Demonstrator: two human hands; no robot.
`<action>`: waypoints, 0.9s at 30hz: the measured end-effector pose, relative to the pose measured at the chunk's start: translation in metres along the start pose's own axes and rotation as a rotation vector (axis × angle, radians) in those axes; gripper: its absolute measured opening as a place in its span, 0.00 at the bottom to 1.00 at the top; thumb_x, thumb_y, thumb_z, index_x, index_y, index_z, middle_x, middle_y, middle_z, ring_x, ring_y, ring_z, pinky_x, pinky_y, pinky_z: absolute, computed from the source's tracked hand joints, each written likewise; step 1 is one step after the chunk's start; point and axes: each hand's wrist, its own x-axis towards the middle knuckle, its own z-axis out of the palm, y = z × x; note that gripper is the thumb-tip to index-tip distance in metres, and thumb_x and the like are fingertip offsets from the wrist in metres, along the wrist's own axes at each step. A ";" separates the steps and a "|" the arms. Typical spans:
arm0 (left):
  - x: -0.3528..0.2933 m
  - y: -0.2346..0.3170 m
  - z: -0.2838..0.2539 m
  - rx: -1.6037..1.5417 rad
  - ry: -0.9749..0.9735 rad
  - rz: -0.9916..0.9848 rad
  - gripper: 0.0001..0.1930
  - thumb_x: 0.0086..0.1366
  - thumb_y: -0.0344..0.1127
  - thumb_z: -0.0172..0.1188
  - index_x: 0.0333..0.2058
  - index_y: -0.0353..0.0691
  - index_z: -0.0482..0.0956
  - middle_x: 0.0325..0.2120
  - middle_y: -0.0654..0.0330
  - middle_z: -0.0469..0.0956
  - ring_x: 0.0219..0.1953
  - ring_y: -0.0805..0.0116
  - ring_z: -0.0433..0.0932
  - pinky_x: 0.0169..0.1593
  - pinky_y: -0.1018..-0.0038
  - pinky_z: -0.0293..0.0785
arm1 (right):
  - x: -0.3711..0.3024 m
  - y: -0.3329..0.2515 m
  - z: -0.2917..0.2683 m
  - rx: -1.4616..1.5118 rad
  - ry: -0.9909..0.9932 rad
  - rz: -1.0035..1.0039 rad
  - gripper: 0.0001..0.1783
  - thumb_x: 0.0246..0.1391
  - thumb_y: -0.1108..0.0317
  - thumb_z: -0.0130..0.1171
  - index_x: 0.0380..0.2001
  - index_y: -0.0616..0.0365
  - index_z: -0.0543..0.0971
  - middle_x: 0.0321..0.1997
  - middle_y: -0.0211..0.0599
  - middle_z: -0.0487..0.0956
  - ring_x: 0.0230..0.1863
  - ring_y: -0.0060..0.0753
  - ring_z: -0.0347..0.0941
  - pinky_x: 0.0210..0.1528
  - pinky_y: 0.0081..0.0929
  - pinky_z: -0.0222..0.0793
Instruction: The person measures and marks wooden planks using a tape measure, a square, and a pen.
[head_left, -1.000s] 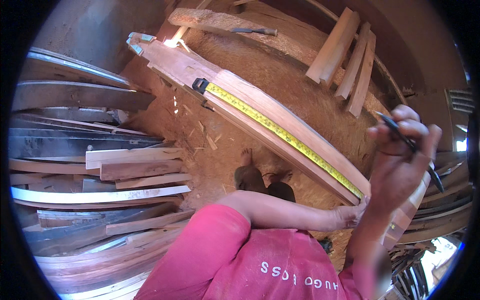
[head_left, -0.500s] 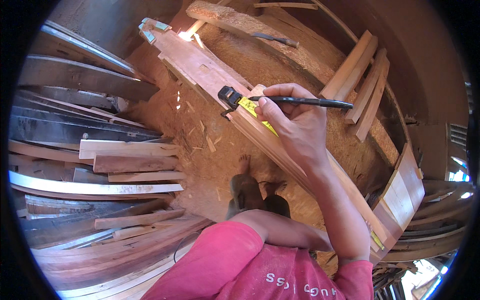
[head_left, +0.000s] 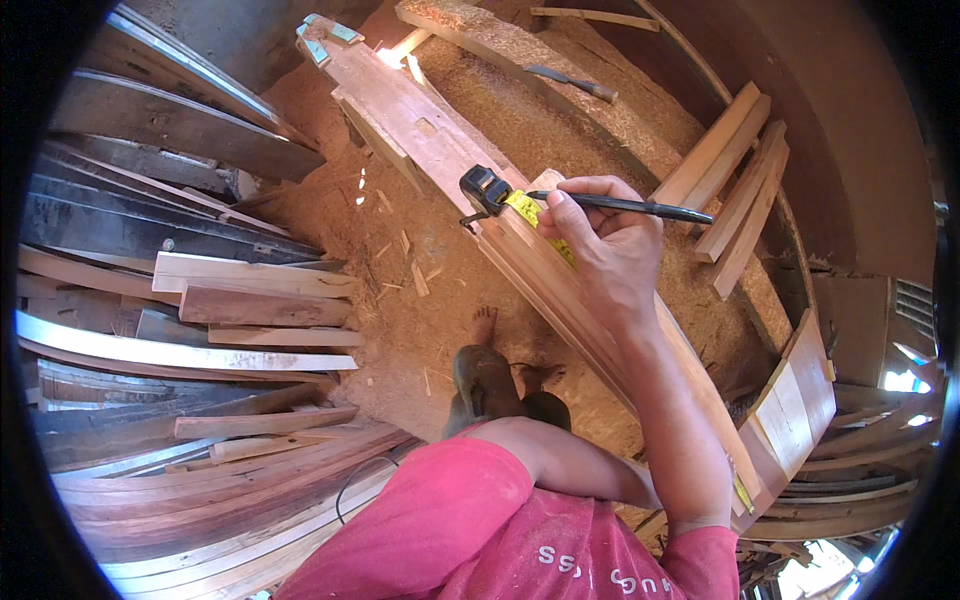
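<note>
My right hand point(head_left: 622, 245) is closed round a slim black pen point(head_left: 650, 207), held nearly level with its tip pointing left. That tip is at the yellow blade point(head_left: 522, 207) of a tape measure, close to its black case point(head_left: 484, 188). The case rests on the end of some long reddish wooden strips point(head_left: 545, 285). The blade runs along the strips under my right hand, and a yellow piece point(head_left: 742, 495) shows again near their lower right end. My left arm point(head_left: 585, 460) reaches across to the right; its hand is hidden behind my right forearm.
A workbench plank point(head_left: 385, 90) supports the strips. Behind it lie a thick beam point(head_left: 500, 55) and a chisel-like tool point(head_left: 575, 82). Several boards point(head_left: 715, 150) lean at the right. Stacked timber point(head_left: 260, 305) fills the left side. Shavings cover the floor point(head_left: 400, 330).
The view has shifted slightly, so the bench and tape measure appear a little further right and mostly lower. The pen stays in my right hand, its tip still at the blade.
</note>
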 end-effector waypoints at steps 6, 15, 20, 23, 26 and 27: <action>0.000 0.012 -0.002 0.105 0.018 0.054 0.18 0.71 0.41 0.52 0.49 0.36 0.81 0.48 0.53 0.80 0.49 0.57 0.77 0.56 0.58 0.76 | -0.002 0.002 -0.001 0.019 0.008 -0.012 0.08 0.62 0.72 0.67 0.40 0.65 0.80 0.32 0.32 0.84 0.33 0.18 0.80 0.37 0.17 0.77; 0.001 0.022 -0.003 0.261 0.042 0.137 0.17 0.71 0.41 0.53 0.49 0.37 0.81 0.47 0.53 0.81 0.48 0.59 0.78 0.55 0.59 0.76 | -0.001 0.003 -0.001 0.008 0.014 -0.041 0.06 0.63 0.75 0.65 0.41 0.66 0.80 0.32 0.38 0.85 0.31 0.22 0.82 0.38 0.18 0.80; 0.001 0.027 0.000 0.351 0.051 0.177 0.16 0.71 0.41 0.53 0.48 0.37 0.81 0.47 0.54 0.81 0.47 0.59 0.78 0.55 0.60 0.76 | -0.004 -0.003 -0.005 -0.058 0.006 0.003 0.07 0.62 0.72 0.66 0.39 0.65 0.80 0.34 0.34 0.84 0.34 0.21 0.82 0.37 0.19 0.80; 0.002 0.030 0.001 0.402 0.058 0.201 0.16 0.71 0.41 0.54 0.48 0.38 0.82 0.46 0.54 0.81 0.47 0.60 0.78 0.54 0.61 0.76 | -0.004 -0.003 -0.005 -0.068 0.002 0.011 0.07 0.62 0.72 0.66 0.39 0.64 0.80 0.33 0.34 0.84 0.34 0.20 0.82 0.36 0.18 0.80; 0.003 0.032 0.001 0.454 0.068 0.226 0.16 0.71 0.41 0.54 0.48 0.38 0.82 0.46 0.55 0.81 0.47 0.60 0.78 0.54 0.61 0.76 | -0.003 -0.001 -0.008 -0.083 -0.003 0.003 0.07 0.62 0.72 0.66 0.39 0.64 0.80 0.33 0.33 0.83 0.34 0.20 0.82 0.36 0.18 0.80; 0.003 0.032 0.002 0.471 0.071 0.234 0.16 0.71 0.41 0.54 0.48 0.38 0.82 0.46 0.55 0.82 0.47 0.61 0.78 0.54 0.62 0.76 | -0.003 -0.001 -0.009 -0.095 -0.004 -0.001 0.07 0.62 0.72 0.66 0.39 0.64 0.80 0.33 0.33 0.83 0.34 0.20 0.82 0.36 0.18 0.80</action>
